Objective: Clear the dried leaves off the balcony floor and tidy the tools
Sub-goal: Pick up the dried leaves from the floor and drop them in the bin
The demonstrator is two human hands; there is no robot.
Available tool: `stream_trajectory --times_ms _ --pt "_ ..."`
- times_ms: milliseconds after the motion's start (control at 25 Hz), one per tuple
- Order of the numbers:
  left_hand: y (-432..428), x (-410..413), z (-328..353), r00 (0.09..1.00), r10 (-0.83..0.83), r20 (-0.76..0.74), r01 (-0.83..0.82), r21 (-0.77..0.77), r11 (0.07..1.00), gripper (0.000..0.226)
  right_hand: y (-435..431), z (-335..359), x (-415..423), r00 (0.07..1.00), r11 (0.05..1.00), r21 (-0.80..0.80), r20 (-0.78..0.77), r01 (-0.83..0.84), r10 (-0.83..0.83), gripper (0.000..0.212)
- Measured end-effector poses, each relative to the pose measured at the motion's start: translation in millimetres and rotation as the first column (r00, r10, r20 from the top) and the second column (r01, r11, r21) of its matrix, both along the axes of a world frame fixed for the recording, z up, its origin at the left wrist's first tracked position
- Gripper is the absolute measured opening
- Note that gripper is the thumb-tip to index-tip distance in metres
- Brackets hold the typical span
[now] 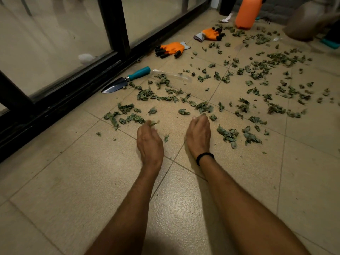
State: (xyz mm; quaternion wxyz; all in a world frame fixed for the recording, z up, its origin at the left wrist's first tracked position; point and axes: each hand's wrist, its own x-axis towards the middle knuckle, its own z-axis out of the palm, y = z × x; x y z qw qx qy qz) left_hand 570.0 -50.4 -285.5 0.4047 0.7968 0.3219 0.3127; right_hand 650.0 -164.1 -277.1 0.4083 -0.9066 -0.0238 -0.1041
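Far out to the left of the hands, a steel-bladed trowel with a teal handle is lying along the black door frame. The left hand is reaching low over the beige tiled floor, fingers curled around a pinch of crumpled dried green leaves; its fingertips are blurred. Just beside it, the right hand, a black band at the wrist, is resting knuckles-up, fingers tucked under; whether it is gripping anything, I cannot tell. Leaves are lying scattered ahead of and right of both hands. Beyond them, two orange gloves with black fingertips are lying, and further right, an orange plastic container is standing.
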Motion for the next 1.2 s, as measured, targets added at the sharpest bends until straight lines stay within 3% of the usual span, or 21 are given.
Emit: stream_trajectory --times_ms 120,240,360,480,560,680,760,880,1000,1080,1200 --pt "7 -2 0 0.997 -0.081 -0.020 0.080 -0.014 0.997 0.043 -8 -3 -10 0.997 0.993 0.079 0.018 -0.082 0.081 0.015" --pt "16 -3 2 0.994 -0.072 -0.083 0.076 0.043 0.996 0.026 -6 -6 -13 0.966 0.963 -0.083 0.001 -0.256 0.257 0.024" --pt "38 -8 10 0.982 -0.015 -0.187 0.045 0.156 0.987 0.035 -1 -5 -19 0.930 0.907 -0.221 -0.011 -0.359 0.366 0.015" --pt "50 -6 13 0.953 0.071 -0.296 0.021 0.298 0.954 0.046 3 -4 -22 0.907 0.853 -0.330 -0.022 -0.404 0.421 0.042" --pt "48 -3 12 0.925 0.111 -0.362 0.025 0.350 0.937 0.053 5 -7 -25 0.859 0.806 -0.338 -0.013 -0.485 0.511 0.046" --pt "45 -6 10 0.946 0.054 -0.319 0.052 0.312 0.949 0.026 14 -13 -30 0.808 0.782 -0.283 0.037 -0.555 0.587 0.024" --pt "39 -11 10 0.956 -0.092 -0.277 0.186 0.336 0.923 0.023 20 -12 -28 0.851 0.841 -0.220 0.070 -0.495 0.520 0.017" --pt "38 -15 8 0.929 -0.211 -0.304 0.316 0.354 0.880 0.016 17 -5 -20 0.956 0.953 0.070 0.000 -0.294 0.295 0.011" --pt "42 -14 6 0.914 -0.223 -0.339 0.345 0.357 0.868 0.020 14 4 -4 0.995 0.956 0.293 -0.097 0.005 0.024 0.007" --pt "41 -13 7 0.909 -0.204 -0.364 0.349 0.392 0.851 0.036 14 7 11 0.991 0.952 0.278 -0.076 0.127 -0.110 0.012" --pt "39 -12 7 0.919 -0.163 -0.358 0.311 0.405 0.860 0.043 15 3 31 0.994 0.979 0.175 -0.035 0.107 -0.102 0.015"
